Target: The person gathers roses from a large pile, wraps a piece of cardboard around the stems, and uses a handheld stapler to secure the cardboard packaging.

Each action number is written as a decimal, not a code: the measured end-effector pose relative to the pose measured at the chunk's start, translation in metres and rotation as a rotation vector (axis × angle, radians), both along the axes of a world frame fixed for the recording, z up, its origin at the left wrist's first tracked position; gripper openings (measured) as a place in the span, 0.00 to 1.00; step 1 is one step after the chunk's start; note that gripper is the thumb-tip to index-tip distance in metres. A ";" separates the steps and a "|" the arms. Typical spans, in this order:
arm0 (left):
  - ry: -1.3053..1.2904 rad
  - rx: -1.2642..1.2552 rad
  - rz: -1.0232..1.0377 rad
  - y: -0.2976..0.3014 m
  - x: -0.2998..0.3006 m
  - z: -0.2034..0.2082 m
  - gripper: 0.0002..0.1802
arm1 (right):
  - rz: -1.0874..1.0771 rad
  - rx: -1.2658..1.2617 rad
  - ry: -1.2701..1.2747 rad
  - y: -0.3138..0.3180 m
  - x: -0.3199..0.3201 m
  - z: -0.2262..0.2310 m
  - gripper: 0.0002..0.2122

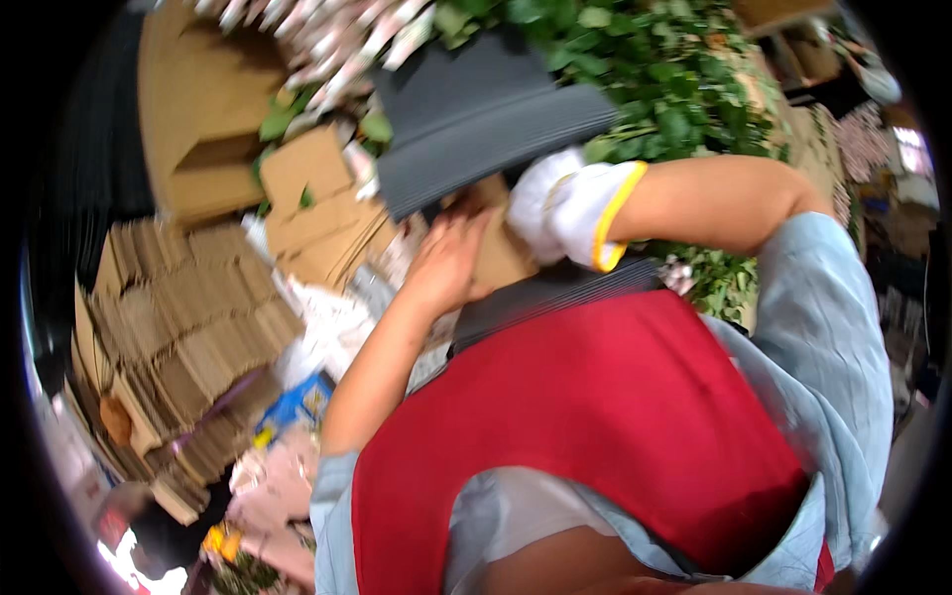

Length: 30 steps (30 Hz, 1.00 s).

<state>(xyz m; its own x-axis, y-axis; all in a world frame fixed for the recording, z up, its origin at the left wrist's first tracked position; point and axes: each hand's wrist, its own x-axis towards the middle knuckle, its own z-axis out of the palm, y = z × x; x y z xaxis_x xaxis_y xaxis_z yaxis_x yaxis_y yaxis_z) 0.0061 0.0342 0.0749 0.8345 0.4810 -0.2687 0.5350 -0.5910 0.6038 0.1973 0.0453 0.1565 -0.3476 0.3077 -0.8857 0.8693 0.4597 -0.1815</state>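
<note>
A folded piece of brown cardboard (504,253) lies in front of me, between two dark grey ribbed sheets. My left hand (451,260) is bare and rests along its left side, fingers stretched away from me, thumb apart near its lower edge. On the opposite side, my right hand (560,206) wears a white glove with a yellow cuff. It is bent in against the cardboard; its fingers are hidden and blurred. The far grey sheet (486,134) overhangs the fingertips of my left hand. The near grey sheet (555,297) sits against my red apron (585,397).
Leafy green stems (664,89) cover the far right, with pale pink wrapped flowers (337,45) at the far left. Stacked flat cardboard (198,317) stands at left, below a large brown carton (208,109). White plastic (332,322) and a blue packet (297,405) lie nearer me.
</note>
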 end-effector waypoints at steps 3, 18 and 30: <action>0.122 0.041 -0.038 0.002 0.005 0.013 0.52 | -0.204 -0.077 0.287 -0.016 -0.011 -0.015 0.18; -0.407 0.040 0.073 -0.023 -0.003 -0.019 0.08 | -0.559 1.130 0.118 0.046 0.151 -0.092 0.11; -0.192 -0.072 0.092 -0.015 -0.003 -0.017 0.20 | -0.586 1.387 -0.456 -0.060 0.343 0.122 0.15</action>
<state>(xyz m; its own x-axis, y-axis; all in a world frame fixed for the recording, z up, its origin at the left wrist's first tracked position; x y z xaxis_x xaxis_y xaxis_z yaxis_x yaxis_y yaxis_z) 0.0030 0.0195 0.0578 0.8269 0.5433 -0.1450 0.4559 -0.4967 0.7386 0.5406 -0.0151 0.2781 0.3142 0.9287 0.1971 0.8409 -0.3686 0.3963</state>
